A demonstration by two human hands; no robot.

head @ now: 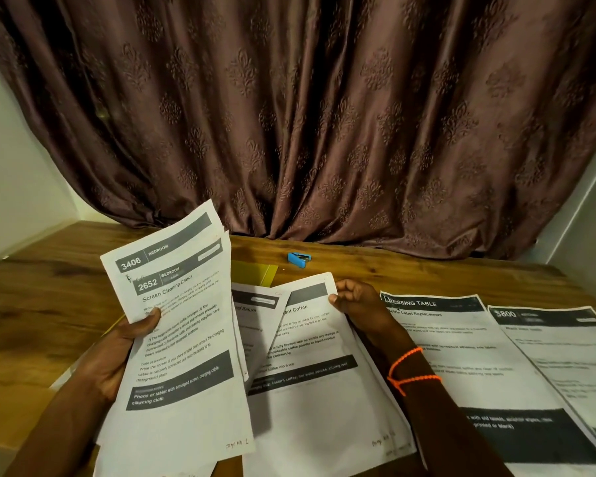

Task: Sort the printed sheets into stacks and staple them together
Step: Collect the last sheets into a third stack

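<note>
My left hand (128, 342) grips a fanned bundle of printed sheets (179, 332) lifted off the table; the front one reads "2652 Bedroom, Screen Cleaning Check", with a "3406" sheet behind it. My right hand (358, 304) pinches the upper right edge of a sheet headed "Instant Coffee" (310, 356), which is tilted up. Another sheet (252, 315) shows between the two. To the right, a "Dressing Table" sheet (455, 342) and a "$800" sheet (561, 349) lie flat. A small blue stapler (299, 259) sits farther back on the table, apart from both hands.
The wooden table (49, 287) runs to a brown patterned curtain (307, 115) at the back. A yellow folder or sheet (253, 275) lies behind the held papers. White walls stand at the left and right. An orange thread band circles my right wrist (410, 370).
</note>
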